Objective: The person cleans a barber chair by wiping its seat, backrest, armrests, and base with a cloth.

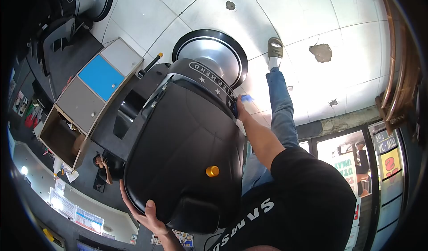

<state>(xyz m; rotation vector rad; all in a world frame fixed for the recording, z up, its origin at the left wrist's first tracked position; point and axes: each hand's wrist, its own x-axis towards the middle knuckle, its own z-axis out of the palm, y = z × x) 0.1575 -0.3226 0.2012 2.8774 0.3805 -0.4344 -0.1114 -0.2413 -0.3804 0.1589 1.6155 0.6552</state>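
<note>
A black barber chair (pixel 183 135) fills the middle of the head view, with its padded back turned towards me. A smaller pad (pixel 195 215) sits at its lower end, and an orange knob (pixel 212 171) stands out from the back. My left hand (pixel 147 215) grips the chair's lower left edge, thumb on the surface and fingers round the side. On the other side, my right hand (pixel 240 108) presses against the chair's edge by the lettered band with stars. A blue piece (pixel 246 98), cloth-like and partly blurred, shows at its fingers, which are partly hidden.
The chair stands on a round chrome base (pixel 211 55) on white tiles with broken patches (pixel 321 53). A cabinet (pixel 80 99) with a blue door and an open compartment is at left. Another barber chair (pixel 67 10) stands upper left. A glass door (pixel 347 162) and brown rack (pixel 392 73) are right.
</note>
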